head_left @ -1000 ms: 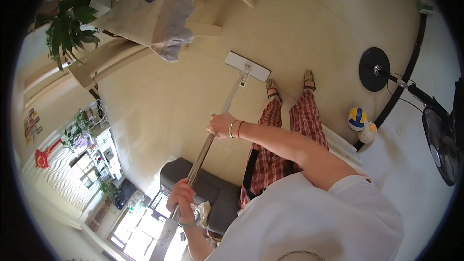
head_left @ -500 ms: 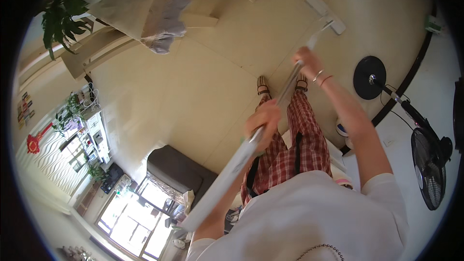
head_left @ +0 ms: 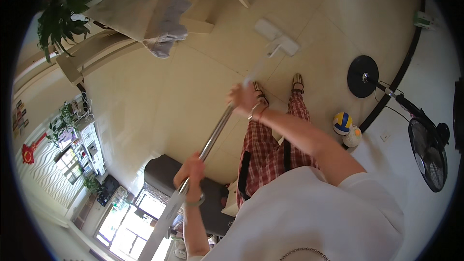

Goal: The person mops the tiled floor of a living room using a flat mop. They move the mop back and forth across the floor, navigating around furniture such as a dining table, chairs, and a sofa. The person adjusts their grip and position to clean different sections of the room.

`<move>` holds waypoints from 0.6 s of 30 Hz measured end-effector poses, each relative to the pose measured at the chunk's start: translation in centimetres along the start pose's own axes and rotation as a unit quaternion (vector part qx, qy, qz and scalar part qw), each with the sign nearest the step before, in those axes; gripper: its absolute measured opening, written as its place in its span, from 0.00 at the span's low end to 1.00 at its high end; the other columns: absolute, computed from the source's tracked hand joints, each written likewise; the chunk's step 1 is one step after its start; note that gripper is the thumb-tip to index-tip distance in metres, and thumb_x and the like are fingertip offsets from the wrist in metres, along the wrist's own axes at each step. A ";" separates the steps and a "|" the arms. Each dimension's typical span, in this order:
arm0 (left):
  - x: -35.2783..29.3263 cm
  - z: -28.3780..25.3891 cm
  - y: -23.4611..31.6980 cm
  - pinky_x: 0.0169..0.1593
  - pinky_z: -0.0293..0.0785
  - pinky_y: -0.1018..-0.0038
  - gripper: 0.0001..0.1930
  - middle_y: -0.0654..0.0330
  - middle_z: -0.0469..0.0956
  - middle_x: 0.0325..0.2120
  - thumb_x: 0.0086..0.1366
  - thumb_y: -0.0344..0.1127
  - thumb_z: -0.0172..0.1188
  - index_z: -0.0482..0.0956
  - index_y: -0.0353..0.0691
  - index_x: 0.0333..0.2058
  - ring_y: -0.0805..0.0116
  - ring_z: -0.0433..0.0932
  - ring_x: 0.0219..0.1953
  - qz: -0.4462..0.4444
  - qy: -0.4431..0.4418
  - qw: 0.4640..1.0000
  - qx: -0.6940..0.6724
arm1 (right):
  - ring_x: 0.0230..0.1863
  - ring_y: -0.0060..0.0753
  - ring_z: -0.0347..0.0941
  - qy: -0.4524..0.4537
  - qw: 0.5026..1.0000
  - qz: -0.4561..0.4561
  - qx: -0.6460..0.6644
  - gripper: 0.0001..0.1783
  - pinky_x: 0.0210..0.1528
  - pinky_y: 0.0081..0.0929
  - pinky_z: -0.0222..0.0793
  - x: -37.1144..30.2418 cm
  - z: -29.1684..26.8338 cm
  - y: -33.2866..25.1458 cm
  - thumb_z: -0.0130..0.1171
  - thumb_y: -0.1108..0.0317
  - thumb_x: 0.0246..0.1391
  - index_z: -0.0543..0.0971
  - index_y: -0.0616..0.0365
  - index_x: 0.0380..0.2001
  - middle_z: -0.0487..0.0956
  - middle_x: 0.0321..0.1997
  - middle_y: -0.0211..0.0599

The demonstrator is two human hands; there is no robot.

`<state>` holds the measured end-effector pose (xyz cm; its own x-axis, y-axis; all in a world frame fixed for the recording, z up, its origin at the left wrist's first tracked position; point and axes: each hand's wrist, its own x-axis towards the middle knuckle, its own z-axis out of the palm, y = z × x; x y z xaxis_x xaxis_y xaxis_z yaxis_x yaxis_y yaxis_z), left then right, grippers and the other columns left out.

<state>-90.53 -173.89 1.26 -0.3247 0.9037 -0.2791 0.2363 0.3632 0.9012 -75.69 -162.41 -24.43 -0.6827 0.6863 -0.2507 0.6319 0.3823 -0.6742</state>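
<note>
A person in a white top and red checked trousers works a flat mop (head_left: pixel 276 38) across a pale tiled floor (head_left: pixel 145 96), both hands clenched around its long metal handle (head_left: pixel 212 135). The right hand (head_left: pixel 243 97) grips the shaft lower down, nearer the mop head; the left hand (head_left: pixel 189 173) closes round it higher up, close to the body — a spread grip that looks suited to steering a long pole and pressing the head flat. The mop head, a white rectangular pad, lies on the tiles just ahead of the person's sandalled feet (head_left: pixel 278 87), with the handle slanting back from it toward the chest.

The shaft is smooth, polished and tubular, catching the window light; the pad looks soft and matt against the glossy floor. To the right of the mop head stands a pedestal fan (head_left: pixel 427 147), its round black base (head_left: pixel 362 76) well clear of the pad and its wire cage tilted toward the wall. Between the fan's base and the person's feet rest two balls (head_left: pixel 347 129) — one blue, yellow and white, one pale. Left of the mop head a grey cloth (head_left: pixel 169 14) hangs over the edge of a light wooden worktop (head_left: pixel 121 9), with a leafy houseplant (head_left: pixel 60 17) beyond it. A dark grey sofa (head_left: pixel 162 176) sits behind the person.
</note>
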 end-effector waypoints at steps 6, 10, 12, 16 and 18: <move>-3.5 -7.1 4.1 0.52 0.71 0.55 0.13 0.60 0.70 0.14 0.60 0.24 0.50 0.66 0.39 0.16 0.67 0.72 0.22 0.043 0.035 0.996 0.070 | 0.48 0.25 0.67 -0.102 0.986 -0.089 0.095 0.07 0.49 0.53 0.55 2.6 6.1 -11.9 0.60 0.54 0.50 0.82 0.38 0.32 0.78 0.34 0.18; -2.8 -6.7 2.8 0.46 0.73 0.57 0.13 0.60 0.70 0.12 0.57 0.22 0.51 0.64 0.41 0.16 0.65 0.73 0.21 0.131 0.014 0.991 0.030 | 0.49 0.24 0.68 -0.238 0.961 -0.127 0.055 0.08 0.44 0.45 0.59 3.5 2.0 -11.7 0.60 0.54 0.51 0.82 0.37 0.34 0.78 0.33 0.17; -2.0 -4.7 3.0 0.46 0.73 0.57 0.12 0.60 0.70 0.12 0.58 0.22 0.51 0.64 0.41 0.17 0.65 0.73 0.20 0.149 0.015 0.989 0.003 | 0.48 0.26 0.69 -0.219 0.966 -0.133 0.046 0.08 0.42 0.45 0.60 3.3 0.9 -9.5 0.60 0.54 0.50 0.82 0.38 0.32 0.78 0.31 0.20; -1.0 1.7 1.3 0.46 0.71 0.57 0.14 0.63 0.64 0.11 0.64 0.30 0.49 0.63 0.44 0.18 0.67 0.69 0.21 0.152 0.064 0.983 -0.080 | 0.44 0.31 0.71 -0.230 0.965 -0.126 -0.030 0.07 0.43 0.48 0.61 1.7 -4.0 -1.5 0.61 0.55 0.46 0.81 0.41 0.27 0.78 0.27 0.27; 0.5 7.3 0.5 0.47 0.69 0.57 0.15 0.64 0.61 0.11 0.66 0.34 0.47 0.61 0.44 0.18 0.68 0.66 0.21 0.143 0.107 0.972 -0.153 | 0.44 0.31 0.71 -0.191 0.973 -0.133 -0.010 0.06 0.45 0.50 0.61 0.7 -6.4 4.8 0.60 0.56 0.46 0.81 0.42 0.26 0.78 0.27 0.27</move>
<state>-83.86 -171.60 -0.87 -0.4772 0.8777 0.0429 0.0727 -0.0093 0.9973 -70.78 -156.11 -23.38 -0.9070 0.2838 -0.3112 0.4188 0.5295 -0.7377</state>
